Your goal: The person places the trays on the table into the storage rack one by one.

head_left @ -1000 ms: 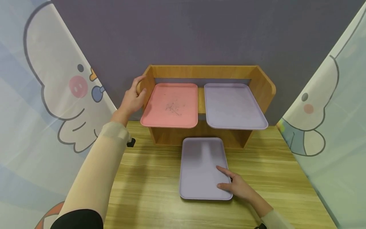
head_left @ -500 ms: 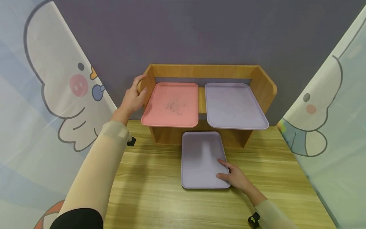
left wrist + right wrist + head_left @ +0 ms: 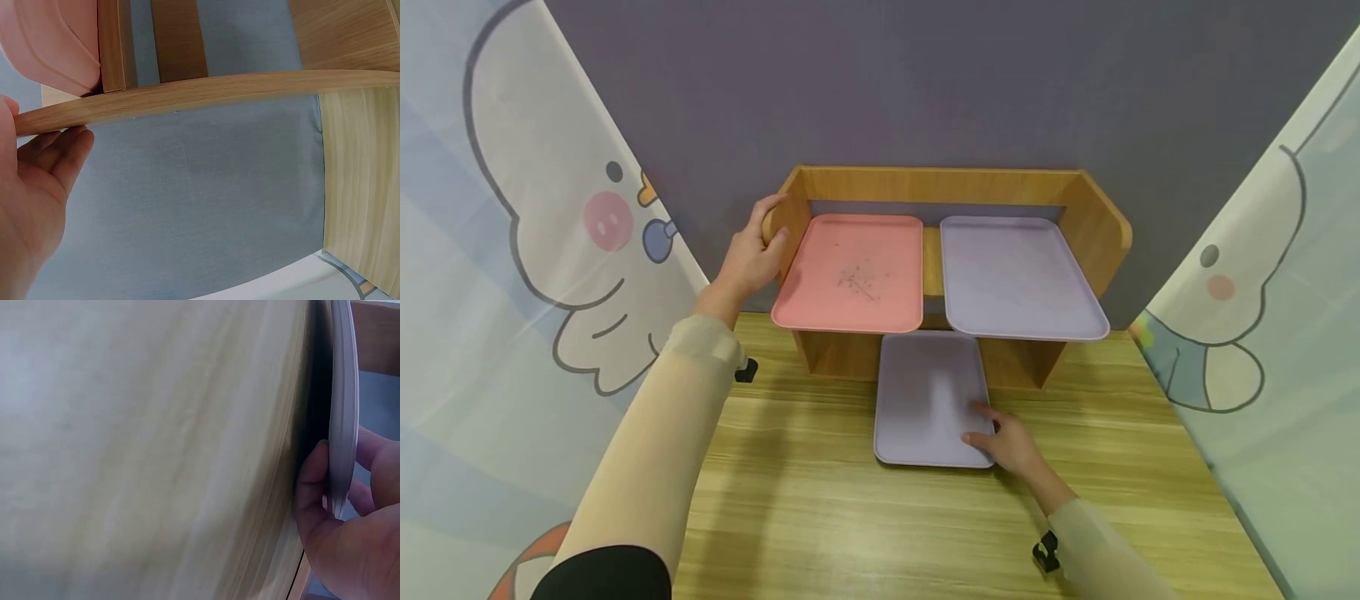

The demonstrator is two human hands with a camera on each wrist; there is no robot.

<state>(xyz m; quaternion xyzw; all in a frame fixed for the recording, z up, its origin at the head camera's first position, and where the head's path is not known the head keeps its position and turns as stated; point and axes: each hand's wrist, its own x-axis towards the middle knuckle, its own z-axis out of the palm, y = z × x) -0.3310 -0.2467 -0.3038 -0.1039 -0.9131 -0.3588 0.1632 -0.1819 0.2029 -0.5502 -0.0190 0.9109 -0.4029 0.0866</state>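
Note:
My right hand (image 3: 1017,446) pinches the right edge of a light purple tray (image 3: 928,400) low over the table, thumb and index finger on top. In the right wrist view other fingers (image 3: 310,481) curl under the tray's rim (image 3: 344,406). The tray's far end lies at the front of the lower level of a wooden shelf (image 3: 940,185). My left hand (image 3: 752,257) grips the shelf's left side panel (image 3: 206,92). On the upper level sit a pink tray (image 3: 853,271) with a dark plant print, at left, and another purple tray (image 3: 1018,275), at right.
The shelf stands at the back of a wood-grain table (image 3: 820,533), against a dark grey wall (image 3: 940,83). Cartoon-printed panels (image 3: 550,208) flank the table on both sides. Both upper trays overhang the shelf's front.
The lower purple tray has slid away from me toward the shelf's lower level, my right hand moving along with it. My left hand keeps its grip on the side panel.

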